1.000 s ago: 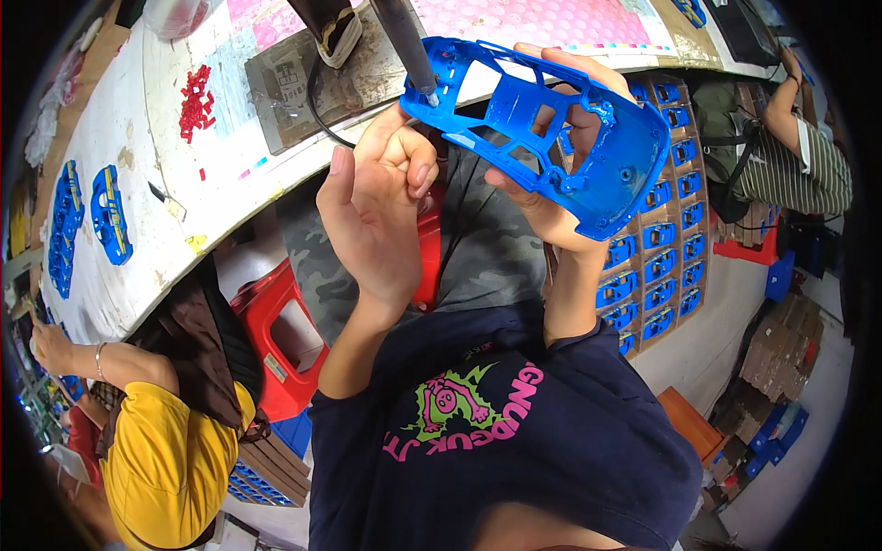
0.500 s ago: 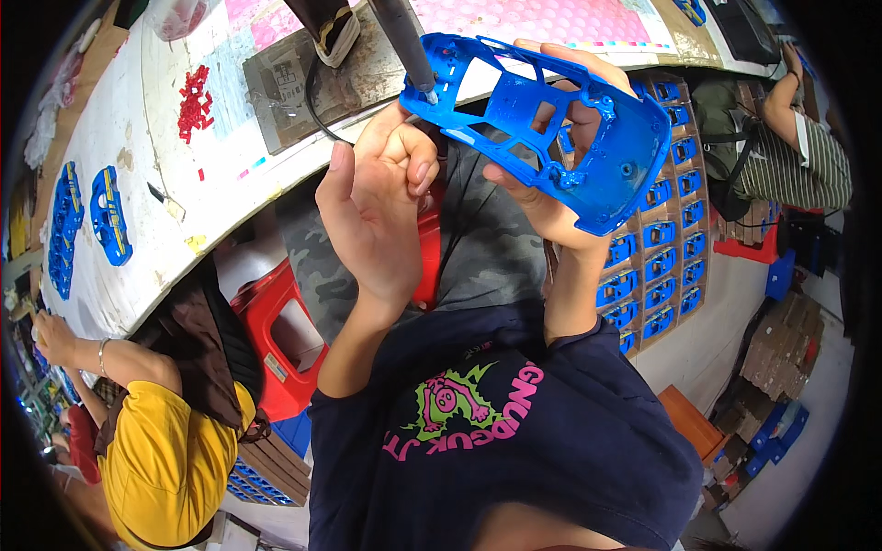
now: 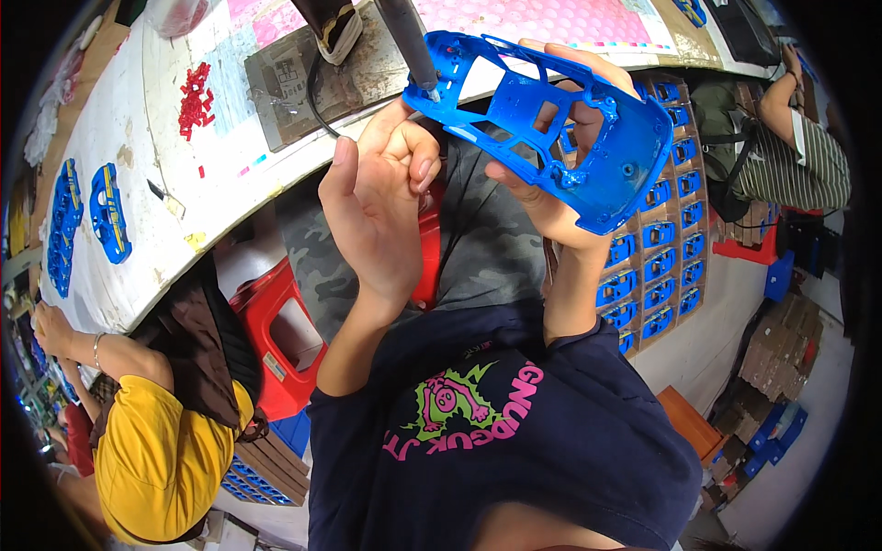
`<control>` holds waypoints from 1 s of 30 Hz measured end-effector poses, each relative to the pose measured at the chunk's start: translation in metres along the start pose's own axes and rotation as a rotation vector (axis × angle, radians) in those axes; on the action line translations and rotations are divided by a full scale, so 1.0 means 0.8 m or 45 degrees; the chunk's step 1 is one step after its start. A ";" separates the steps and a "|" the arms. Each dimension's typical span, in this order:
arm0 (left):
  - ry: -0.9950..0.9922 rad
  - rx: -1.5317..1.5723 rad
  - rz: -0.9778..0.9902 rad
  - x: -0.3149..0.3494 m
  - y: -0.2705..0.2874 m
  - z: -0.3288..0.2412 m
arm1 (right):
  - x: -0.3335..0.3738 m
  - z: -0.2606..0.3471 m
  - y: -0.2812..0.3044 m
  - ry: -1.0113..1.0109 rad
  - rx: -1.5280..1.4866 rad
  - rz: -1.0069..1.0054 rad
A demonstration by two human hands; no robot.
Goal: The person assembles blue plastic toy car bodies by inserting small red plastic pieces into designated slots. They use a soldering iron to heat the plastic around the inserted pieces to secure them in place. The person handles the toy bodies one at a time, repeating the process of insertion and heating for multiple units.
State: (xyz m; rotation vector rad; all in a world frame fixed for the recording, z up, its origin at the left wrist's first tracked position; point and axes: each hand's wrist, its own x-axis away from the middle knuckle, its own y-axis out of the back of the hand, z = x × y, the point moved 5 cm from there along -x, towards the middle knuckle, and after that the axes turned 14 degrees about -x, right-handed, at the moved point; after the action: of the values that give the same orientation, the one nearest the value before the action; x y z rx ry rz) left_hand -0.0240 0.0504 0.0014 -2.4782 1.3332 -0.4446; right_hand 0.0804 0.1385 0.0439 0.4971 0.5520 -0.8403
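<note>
A blue plastic toy car body shell [image 3: 524, 103] is held at the table's near edge, its hollow inside facing up. My right hand [image 3: 570, 216] is closed around its right part, thumb on the near side and fingers behind the far side. The tip of a dark metal rod [image 3: 404, 41] reaches down to the shell's left end. Below that end, my left hand [image 3: 377, 202] is palm up. Its index finger stretches to the shell's edge by the rod tip, the thumb stands apart, and the other fingers curl in with nothing visible in them.
On the white table lie small red pieces [image 3: 195, 103], two blue car parts [image 3: 111, 213] and a metal plate [image 3: 303, 87]. Boxed blue shells [image 3: 660, 230] stand at right. A person in yellow [image 3: 161, 450] sits at left beside a red stool [image 3: 280, 340]; another in stripes [image 3: 804, 170] works at right.
My hands, the shell and the rod stay nearly in place. The person in yellow has shifted an arm slightly to the left.
</note>
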 end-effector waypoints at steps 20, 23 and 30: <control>-0.005 -0.003 -0.046 0.007 0.001 0.001 | 0.001 0.002 0.000 -0.001 -0.062 -0.127; 0.003 0.025 -0.019 0.009 0.004 0.007 | 0.004 -0.001 -0.001 -0.096 -0.079 -0.096; 0.209 -0.192 0.006 0.067 0.011 0.082 | 0.079 -0.022 0.002 -0.461 -0.312 -0.204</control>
State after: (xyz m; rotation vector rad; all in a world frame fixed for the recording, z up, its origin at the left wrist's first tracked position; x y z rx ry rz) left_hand 0.0240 0.0074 -0.0548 -2.6080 1.4860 -0.5777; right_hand 0.1122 0.1152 -0.0089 0.0720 0.3553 -0.9743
